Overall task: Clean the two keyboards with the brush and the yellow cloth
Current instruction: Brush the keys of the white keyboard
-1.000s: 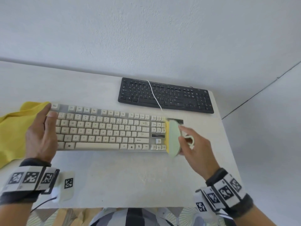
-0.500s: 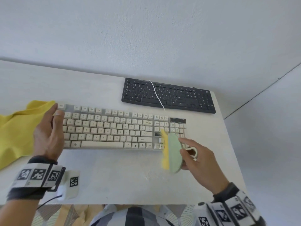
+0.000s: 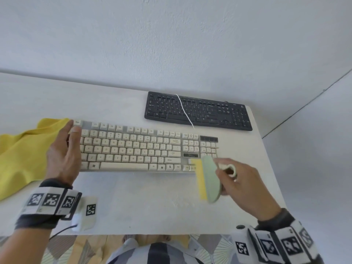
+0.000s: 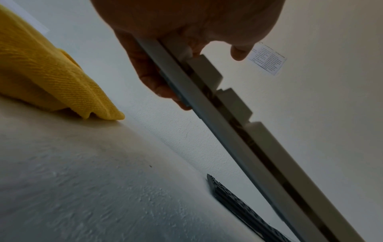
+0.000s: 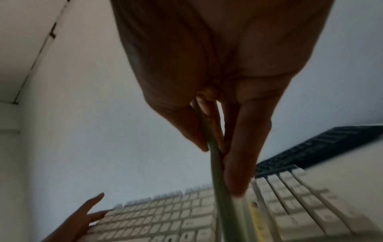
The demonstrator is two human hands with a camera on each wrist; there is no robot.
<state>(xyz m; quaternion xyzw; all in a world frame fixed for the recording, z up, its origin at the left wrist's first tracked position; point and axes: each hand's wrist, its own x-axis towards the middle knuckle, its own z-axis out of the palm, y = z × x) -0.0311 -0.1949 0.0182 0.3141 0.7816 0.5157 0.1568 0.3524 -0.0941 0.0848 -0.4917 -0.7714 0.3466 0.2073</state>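
Observation:
The white keyboard (image 3: 133, 147) lies across the middle of the white table (image 3: 133, 204). My left hand (image 3: 64, 151) holds its left end, thumb on the keys and fingers against the edge; the left wrist view shows that edge (image 4: 228, 134) between thumb and fingers. My right hand (image 3: 224, 178) grips a pale green brush (image 3: 210, 180) with yellow bristles. The brush stands at the keyboard's front right corner, partly over the table. From the right wrist, the brush (image 5: 219, 188) runs down over the keys (image 5: 165, 217). The black keyboard (image 3: 198, 111) lies behind. The yellow cloth (image 3: 22, 151) sits crumpled at the left.
A white cable (image 3: 183, 111) runs across the black keyboard toward the white one. The wall stands right behind the table, and the table's right edge (image 3: 266, 168) is close to my right hand. A paper label (image 4: 267, 59) hangs on the wall.
My right hand swept the brush from the number pad toward me, down to the keyboard's front edge. My left hand kept its hold on the left end.

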